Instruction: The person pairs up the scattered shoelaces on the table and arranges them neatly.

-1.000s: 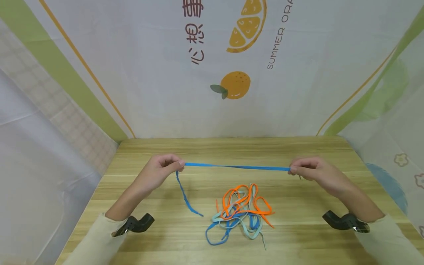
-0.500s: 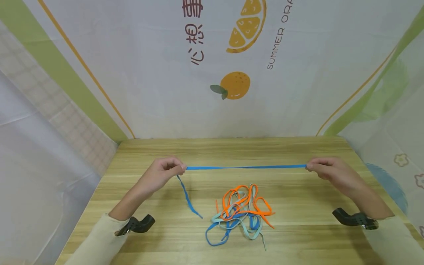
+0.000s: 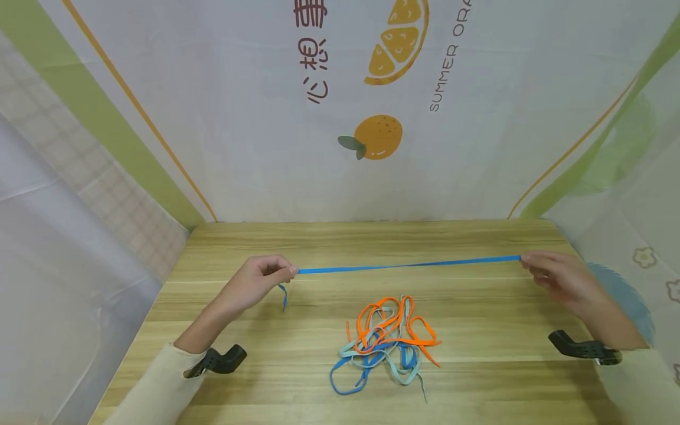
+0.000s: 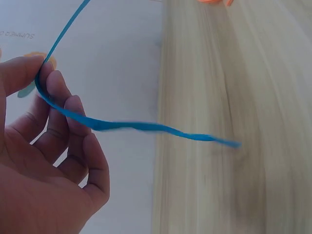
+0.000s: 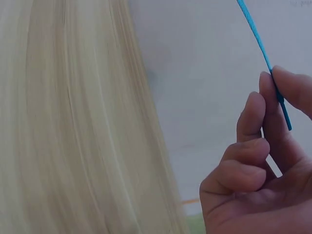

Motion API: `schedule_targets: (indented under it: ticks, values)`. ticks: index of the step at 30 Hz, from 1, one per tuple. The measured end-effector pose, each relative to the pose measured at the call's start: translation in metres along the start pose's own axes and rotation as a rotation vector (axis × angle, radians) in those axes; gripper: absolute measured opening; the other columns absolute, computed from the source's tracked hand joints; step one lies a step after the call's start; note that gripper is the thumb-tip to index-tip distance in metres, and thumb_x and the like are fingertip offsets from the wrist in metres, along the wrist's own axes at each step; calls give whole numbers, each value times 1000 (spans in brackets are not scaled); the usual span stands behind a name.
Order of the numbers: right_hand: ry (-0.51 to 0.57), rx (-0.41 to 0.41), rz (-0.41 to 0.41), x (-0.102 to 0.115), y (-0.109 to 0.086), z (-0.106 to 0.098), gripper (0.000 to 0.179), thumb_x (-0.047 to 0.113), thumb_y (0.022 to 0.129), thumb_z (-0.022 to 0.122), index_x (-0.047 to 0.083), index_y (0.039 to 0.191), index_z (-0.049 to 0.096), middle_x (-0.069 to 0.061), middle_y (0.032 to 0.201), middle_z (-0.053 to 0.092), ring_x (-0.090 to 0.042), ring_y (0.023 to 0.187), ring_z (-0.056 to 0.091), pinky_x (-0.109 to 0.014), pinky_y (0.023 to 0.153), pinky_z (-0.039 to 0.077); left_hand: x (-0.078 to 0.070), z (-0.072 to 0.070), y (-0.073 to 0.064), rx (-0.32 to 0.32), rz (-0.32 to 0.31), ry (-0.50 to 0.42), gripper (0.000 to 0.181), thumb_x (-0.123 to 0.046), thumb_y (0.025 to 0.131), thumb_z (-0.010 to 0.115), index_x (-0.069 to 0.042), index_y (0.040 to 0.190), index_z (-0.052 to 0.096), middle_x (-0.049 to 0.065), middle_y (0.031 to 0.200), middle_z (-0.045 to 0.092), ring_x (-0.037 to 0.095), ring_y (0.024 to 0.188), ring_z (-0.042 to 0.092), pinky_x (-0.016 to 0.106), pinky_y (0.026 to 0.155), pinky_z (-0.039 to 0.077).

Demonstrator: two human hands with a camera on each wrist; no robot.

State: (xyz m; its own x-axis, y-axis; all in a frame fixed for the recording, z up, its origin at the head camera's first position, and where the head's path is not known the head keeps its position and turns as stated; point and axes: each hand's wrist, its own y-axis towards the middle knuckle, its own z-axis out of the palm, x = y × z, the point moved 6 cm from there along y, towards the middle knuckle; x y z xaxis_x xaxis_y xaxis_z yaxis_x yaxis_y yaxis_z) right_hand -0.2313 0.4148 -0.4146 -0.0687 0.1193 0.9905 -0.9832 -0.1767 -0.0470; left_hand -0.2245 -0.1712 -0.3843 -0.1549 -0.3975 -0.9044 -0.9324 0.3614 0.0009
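A flat blue shoelace (image 3: 409,265) is stretched between my two hands above the table. My left hand (image 3: 262,280) pinches it between thumb and index finger, and a loose tail (image 4: 141,126) hangs from that grip, its tip in the air. Out to the right, my right hand (image 3: 565,283) pinches the lace's other end; in the right wrist view the aglet (image 5: 287,118) sticks out below the fingertips. Nearer to me lies a tangled heap of shoelaces: an orange lace (image 3: 424,340), a pale grey-green lace (image 3: 395,372) and another blue lace (image 3: 333,378).
The wooden table (image 3: 255,378) runs back to a white printed cloth (image 3: 255,147) hanging behind it. More cloth hangs at the left and right sides. A black wrist mount (image 3: 225,359) sits on the left forearm, another black mount (image 3: 579,348) on the right.
My right hand has moved to the right, lengthening the blue span between the hands. The tail below my left hand has become shorter. The heap has stayed where it was.
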Motion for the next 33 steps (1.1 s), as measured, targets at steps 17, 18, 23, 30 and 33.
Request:
schedule_targets:
  ticks: [17,18,23,30,33]
  values:
    - [167,-37,21,-11,-3,-36,45,-1,116,44,5,99,86,3,90,78,-19,69,28,-34,62,17,34,-29,-7,-69,-64,13,31,-28,114,64,1,115,75,21,122,71,28,116,65,62,110,46]
    - [169,-41,22,-11,-3,-37,45,-1,116,44,5,99,86,3,90,78,-18,68,30,-33,62,17,36,-31,-8,-76,-68,10,32,-28,114,64,2,116,74,22,122,70,28,116,65,62,110,45]
    - [174,-47,22,-11,-5,-40,43,-1,116,46,3,99,85,2,89,78,-14,65,39,-33,61,17,42,-41,-10,-93,-70,0,35,-26,115,61,7,122,72,23,125,70,26,115,65,60,109,46]
    - [105,-31,6,-12,-7,-40,42,-2,116,46,6,101,84,4,92,73,-23,74,22,-35,65,17,50,-53,-14,-129,-108,20,34,-25,116,60,6,123,72,18,121,71,31,115,65,54,106,48]
    - [72,-30,11,-12,-9,-40,40,-2,116,47,6,104,83,4,94,68,-23,76,20,-35,67,18,53,-57,-15,-145,-120,39,37,-28,116,59,6,124,72,19,123,71,34,117,64,55,106,49]
